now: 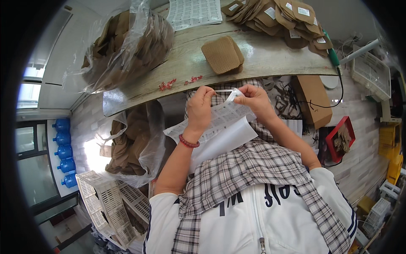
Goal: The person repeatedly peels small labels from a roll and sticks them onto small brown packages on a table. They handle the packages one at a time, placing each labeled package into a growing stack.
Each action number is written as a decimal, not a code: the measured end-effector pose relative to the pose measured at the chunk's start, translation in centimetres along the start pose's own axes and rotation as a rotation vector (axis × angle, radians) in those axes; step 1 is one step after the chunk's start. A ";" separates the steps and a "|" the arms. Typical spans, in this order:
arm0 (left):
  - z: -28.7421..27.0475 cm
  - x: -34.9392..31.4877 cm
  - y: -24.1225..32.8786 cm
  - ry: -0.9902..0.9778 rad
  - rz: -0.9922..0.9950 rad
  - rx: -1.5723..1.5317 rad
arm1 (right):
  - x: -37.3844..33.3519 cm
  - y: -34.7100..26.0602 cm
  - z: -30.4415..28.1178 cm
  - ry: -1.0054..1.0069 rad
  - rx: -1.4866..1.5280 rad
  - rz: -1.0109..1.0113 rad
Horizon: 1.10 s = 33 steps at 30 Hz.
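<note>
Above my lap, a sheet of printed white labels [223, 115] is stretched between my two hands. My left hand [199, 108] is closed in a pinch on a narrow white strip along the sheet's far edge. The far right corner is gripped between thumb and fingers of my right hand [256, 103]. The sheet's near part curls over, showing its blank white back. On the table just beyond my hands lies a small stack of brown textured pads [220, 56]. Further right is a heap of similar brown pads [281, 17], several bearing white labels.
A clear bag full of brown pieces [127, 51] stands on the table's left, beside more label sheets [194, 13]. Red scraps [167, 84] lie at the table edge. Below are another filled bag [134, 139], white plastic crates [98, 207], a cardboard box [312, 101] and a red tray [350, 131].
</note>
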<state>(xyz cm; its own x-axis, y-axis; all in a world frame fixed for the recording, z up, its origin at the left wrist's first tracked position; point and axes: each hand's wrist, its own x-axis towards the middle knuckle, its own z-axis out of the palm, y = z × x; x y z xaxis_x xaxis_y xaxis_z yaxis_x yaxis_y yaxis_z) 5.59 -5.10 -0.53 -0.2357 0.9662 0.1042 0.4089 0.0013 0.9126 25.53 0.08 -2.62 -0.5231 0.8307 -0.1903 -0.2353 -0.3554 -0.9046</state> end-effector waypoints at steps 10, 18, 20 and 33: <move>-9.2 3.2 0.5 0.039 0.026 -0.068 | -1.7 -1.7 0.0 -0.103 -0.350 0.281; -11.1 1.6 1.6 0.142 0.084 -0.342 | -2.6 -1.2 -0.9 -0.278 -0.355 0.041; -10.8 0.8 2.4 0.111 0.085 -0.654 | -3.0 -0.8 -1.9 -0.366 -0.436 0.006; -20.9 -5.3 7.6 0.125 0.503 -0.826 | -4.3 0.7 -5.8 -0.024 -0.570 0.010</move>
<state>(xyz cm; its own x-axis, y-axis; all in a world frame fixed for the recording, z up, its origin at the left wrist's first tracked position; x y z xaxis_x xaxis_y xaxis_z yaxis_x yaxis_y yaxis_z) -8.47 -15.61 14.08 -0.3141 0.7698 0.5556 -0.2484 -0.6315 0.7345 32.38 -1.23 -4.68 -0.5428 0.8163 -0.1977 0.2454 -0.0709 -0.9668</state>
